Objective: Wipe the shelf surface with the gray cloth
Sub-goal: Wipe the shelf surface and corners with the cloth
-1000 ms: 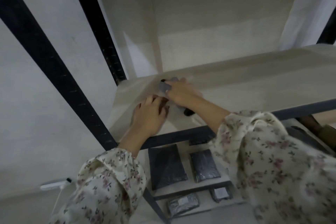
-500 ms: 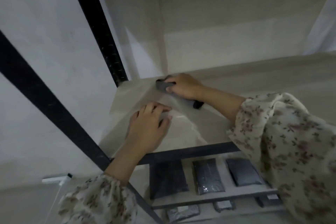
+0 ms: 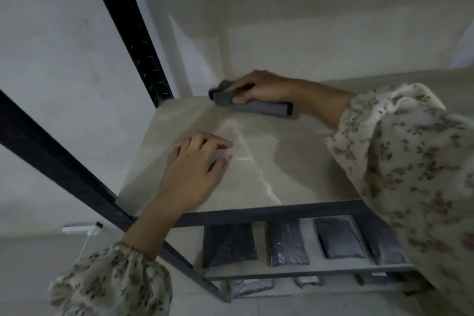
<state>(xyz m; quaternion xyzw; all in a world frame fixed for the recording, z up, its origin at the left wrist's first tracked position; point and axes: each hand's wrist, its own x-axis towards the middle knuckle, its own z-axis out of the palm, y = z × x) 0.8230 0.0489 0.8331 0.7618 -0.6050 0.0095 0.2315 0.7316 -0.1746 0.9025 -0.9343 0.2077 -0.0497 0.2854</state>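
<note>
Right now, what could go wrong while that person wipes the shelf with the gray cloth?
The right hand grips the gray cloth deep in the back corner, so knuckles might bump the wall or the black post.
The left hand rests on the shelf, so the spot under it could get missed.
The cloth is bunched up, so it may skip patches.
</note>
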